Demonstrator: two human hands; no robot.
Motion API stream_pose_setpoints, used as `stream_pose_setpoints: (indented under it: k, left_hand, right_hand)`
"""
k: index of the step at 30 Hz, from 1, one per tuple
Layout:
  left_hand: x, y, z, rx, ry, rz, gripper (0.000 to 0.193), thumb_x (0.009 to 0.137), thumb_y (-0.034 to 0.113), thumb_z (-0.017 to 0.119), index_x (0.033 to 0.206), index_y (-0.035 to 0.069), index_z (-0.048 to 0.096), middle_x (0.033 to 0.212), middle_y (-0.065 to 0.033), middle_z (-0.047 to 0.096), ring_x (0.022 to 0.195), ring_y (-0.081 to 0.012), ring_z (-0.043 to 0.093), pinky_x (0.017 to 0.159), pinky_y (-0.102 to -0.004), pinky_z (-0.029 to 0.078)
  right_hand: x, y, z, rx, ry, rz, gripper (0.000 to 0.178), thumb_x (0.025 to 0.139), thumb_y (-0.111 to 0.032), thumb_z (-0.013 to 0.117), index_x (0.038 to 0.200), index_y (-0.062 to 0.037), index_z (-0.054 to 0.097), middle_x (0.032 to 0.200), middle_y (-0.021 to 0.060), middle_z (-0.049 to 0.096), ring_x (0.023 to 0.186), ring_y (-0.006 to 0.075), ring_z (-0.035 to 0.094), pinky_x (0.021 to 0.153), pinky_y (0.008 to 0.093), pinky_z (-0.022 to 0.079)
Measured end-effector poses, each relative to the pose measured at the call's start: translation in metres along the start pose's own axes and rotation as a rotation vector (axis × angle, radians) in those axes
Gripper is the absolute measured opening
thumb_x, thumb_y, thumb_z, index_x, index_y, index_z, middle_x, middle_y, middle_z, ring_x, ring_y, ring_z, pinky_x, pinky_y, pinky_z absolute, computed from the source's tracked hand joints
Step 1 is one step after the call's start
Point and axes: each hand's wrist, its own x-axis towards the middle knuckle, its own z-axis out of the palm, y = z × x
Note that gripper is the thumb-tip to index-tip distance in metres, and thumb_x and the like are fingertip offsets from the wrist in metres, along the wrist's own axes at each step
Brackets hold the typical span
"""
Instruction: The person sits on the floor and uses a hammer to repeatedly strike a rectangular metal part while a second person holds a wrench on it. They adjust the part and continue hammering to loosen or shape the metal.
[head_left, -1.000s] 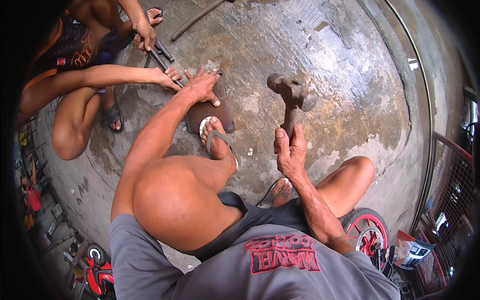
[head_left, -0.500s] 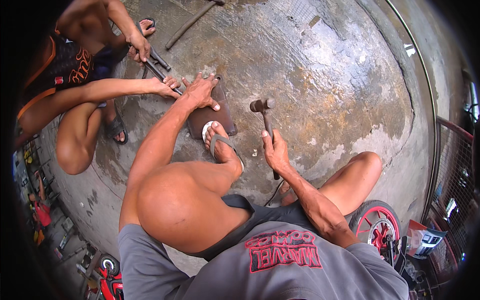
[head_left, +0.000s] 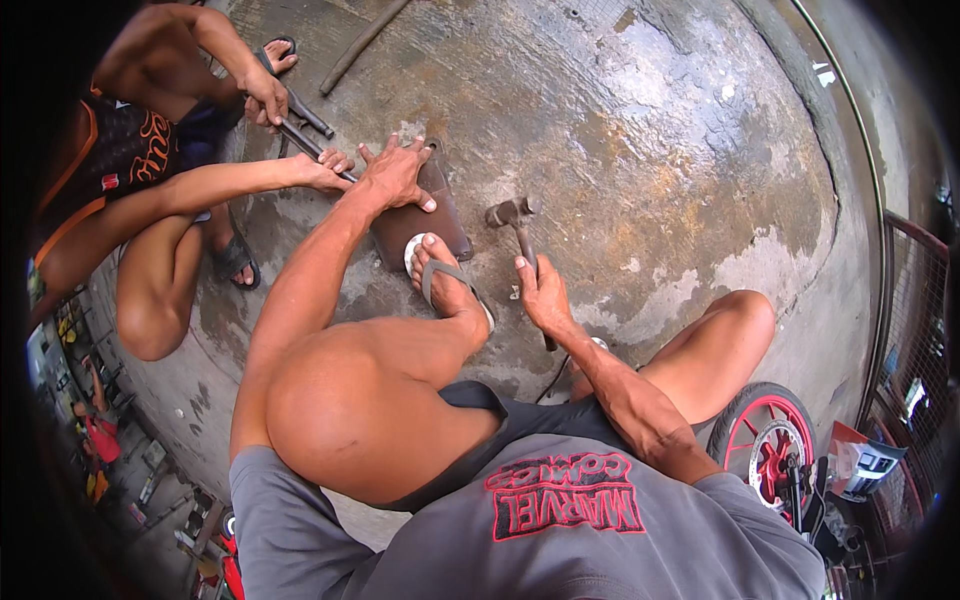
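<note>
My left hand lies spread on a flat brown metal plate on the concrete, its fingers reaching toward the plate's far edge. My sandalled foot presses on the plate's near part. A hammer is gripped around its handle by my right hand, its head raised to the right of the plate. At the left, a co-worker's hands hold a dark metal bar or long tool; its near end meets the plate's left side beside my left hand, and the contact is hidden.
A long rod-like handle lies on the wet concrete floor at the far side. The co-worker's bent knee is close on the left. A red-rimmed wheel stands at the lower right, near a mesh fence.
The hammer and my right hand have shifted slightly left. My left hand stays on the plate, and the co-worker keeps holding the bar. The view has moved a little.
</note>
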Motion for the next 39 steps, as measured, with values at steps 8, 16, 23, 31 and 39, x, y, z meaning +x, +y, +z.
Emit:
stream_pose_setpoints:
  k: [8, 16, 23, 31, 39]
  left_hand:
    - [-0.005, 0.004, -0.008, 0.02, 0.018, 0.017, 0.108, 0.065, 0.054, 0.09, 0.156, 0.015, 0.045, 0.169, -0.0077, 0.03, 0.156, -0.0428, 0.02, 0.114, -0.084, 0.012]
    - [-0.011, -0.002, -0.002, 0.006, -0.029, -0.044, 0.114, 0.061, 0.05, 0.092, 0.158, 0.02, 0.041, 0.171, -0.0035, 0.026, 0.156, -0.0419, 0.02, 0.116, -0.0815, 0.014]
    - [-0.008, 0.019, -0.009, -0.017, 0.034, -0.027, 0.109, 0.067, 0.052, 0.089, 0.159, 0.021, 0.04, 0.17, -0.0012, 0.027, 0.157, -0.04, 0.019, 0.117, -0.0798, 0.015]
    - [-0.057, 0.038, 0.051, -0.041, 0.315, -0.078, 0.087, 0.086, 0.043, 0.077, 0.159, 0.016, 0.039, 0.168, -0.0087, 0.032, 0.156, -0.0377, 0.023, 0.12, -0.0723, 0.02]
    - [-0.189, 0.012, -0.051, -0.173, 0.216, -0.007, 0.076, 0.084, 0.039, 0.079, 0.147, 0.003, 0.054, 0.147, -0.0206, 0.056, 0.137, -0.0371, 0.053, 0.115, -0.0434, 0.042]
  right_hand:
    - [-0.005, -0.085, -0.057, 0.433, 0.142, -0.555, 0.044, 0.108, -0.049, 0.05, 0.1, -0.0059, 0.048, 0.068, -0.0017, 0.046, 0.057, 0.0084, 0.045, 0.048, 0.0273, 0.037]
    - [-0.004, 0.004, 0.005, -0.014, -0.063, 0.126, 0.046, 0.104, -0.046, 0.054, 0.11, 0.0, 0.057, 0.087, 0.031, 0.068, 0.09, 0.053, 0.066, 0.077, 0.0568, 0.049]
    - [0.043, -0.056, -0.049, -0.082, 0.074, 0.022, 0.047, 0.105, -0.039, 0.051, 0.105, 0.0071, 0.057, 0.08, 0.0309, 0.067, 0.082, 0.0501, 0.068, 0.075, 0.0547, 0.051]
    - [0.083, -0.105, -0.079, 0.107, -0.22, 0.34, 0.04, 0.102, -0.029, 0.05, 0.075, -0.0008, 0.058, 0.062, 0.0086, 0.06, 0.043, 0.0214, 0.055, 0.041, 0.042, 0.041]
    - [0.103, -0.092, -0.063, 0.656, -0.107, 0.511, 0.03, 0.094, -0.01, 0.044, 0.111, 0.0107, 0.056, 0.064, 0.0108, 0.054, 0.044, 0.0231, 0.05, 0.039, 0.039, 0.04]
